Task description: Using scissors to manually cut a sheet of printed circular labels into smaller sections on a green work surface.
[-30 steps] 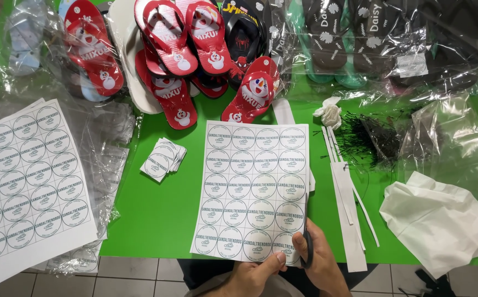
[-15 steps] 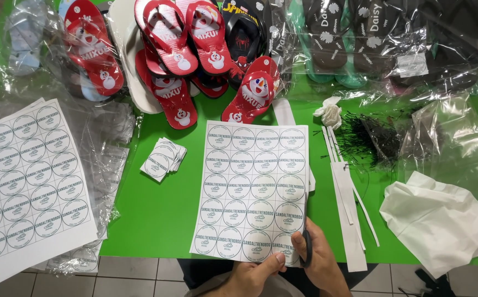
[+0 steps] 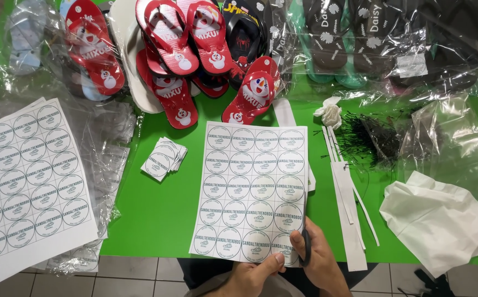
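A white sheet printed with rows of round labels [image 3: 253, 190] lies on the green table [image 3: 156, 214], in front of me. My left hand [image 3: 253, 275] pinches the sheet's bottom edge between thumb and fingers. My right hand [image 3: 321, 258] grips dark-handled scissors [image 3: 305, 247] at the sheet's lower right corner; the blades are mostly hidden by the paper and my fingers.
A small stack of cut label squares [image 3: 163, 158] lies left of the sheet. More label sheets [image 3: 24, 181] sit at far left on clear plastic bags. Red flip-flops [image 3: 178, 49] and bagged dark sandals [image 3: 360, 38] line the back. Paper strips [image 3: 346, 198], black ties [image 3: 368, 137] and white bags [image 3: 437, 220] lie right.
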